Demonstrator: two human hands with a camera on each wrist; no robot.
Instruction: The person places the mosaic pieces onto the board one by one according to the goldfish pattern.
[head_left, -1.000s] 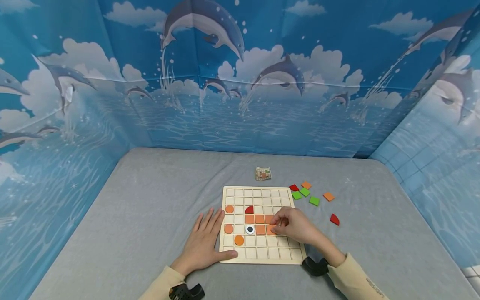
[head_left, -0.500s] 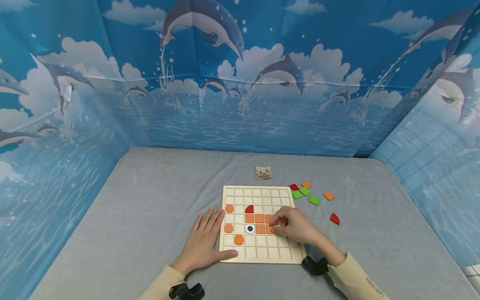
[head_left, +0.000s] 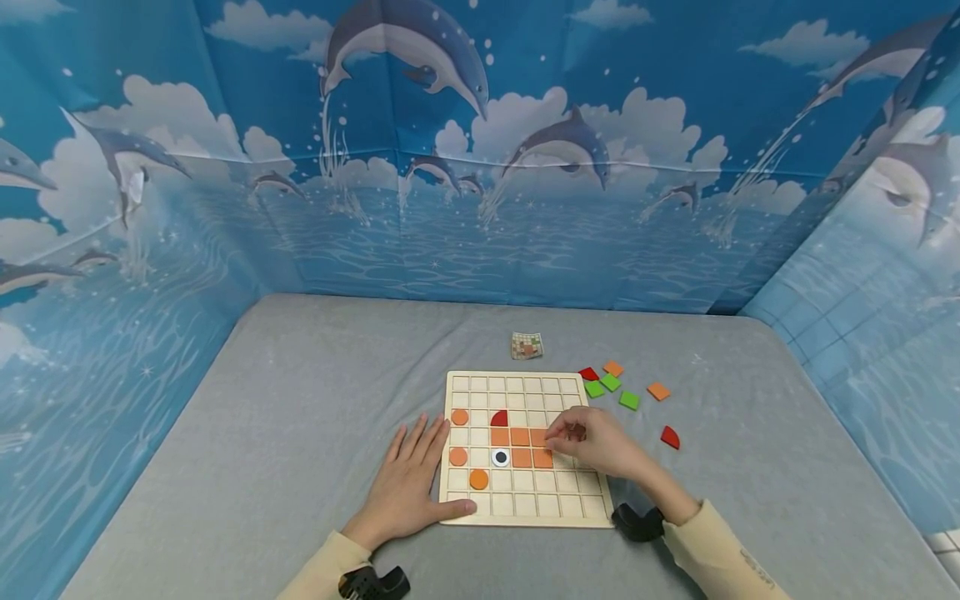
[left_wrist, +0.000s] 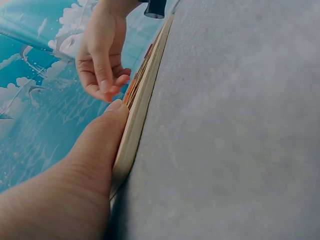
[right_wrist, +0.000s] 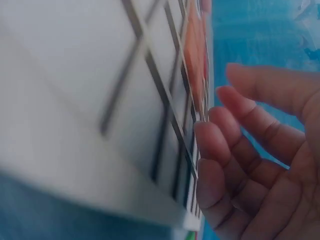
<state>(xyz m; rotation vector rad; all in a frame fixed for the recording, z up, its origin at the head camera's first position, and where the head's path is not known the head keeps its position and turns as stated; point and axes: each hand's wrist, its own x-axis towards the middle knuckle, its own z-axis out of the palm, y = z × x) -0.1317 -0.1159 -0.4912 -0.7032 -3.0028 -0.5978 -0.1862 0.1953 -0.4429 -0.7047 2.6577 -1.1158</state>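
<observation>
A pale wooden grid board [head_left: 527, 506] lies on the cloth. Several orange square tiles [head_left: 521, 458] fill cells near its middle, beside a white disc with a black centre [head_left: 500, 457] and below a red quarter-circle tile [head_left: 499, 418]. Three orange discs [head_left: 478, 479] sit toward its left. My left hand [head_left: 408, 479] lies flat with spread fingers at the board's left edge, its thumb over the front left corner. Just above the rightmost orange squares hovers my right hand [head_left: 600, 446]. Its fingers [right_wrist: 212, 140] are loosely bent in the right wrist view, with nothing between them and the thumb.
Loose green squares [head_left: 628, 401], orange squares [head_left: 658, 391] and red quarter-circles [head_left: 671, 437] lie on the grey cloth [head_left: 322, 367] right of the board. A small patterned card [head_left: 527, 346] lies behind it. A dolphin-printed curtain [head_left: 480, 242] surrounds the table.
My right hand has lifted slightly up and to the right from the orange square tiles, so the lower right one now shows fully. The left hand has stayed still.
</observation>
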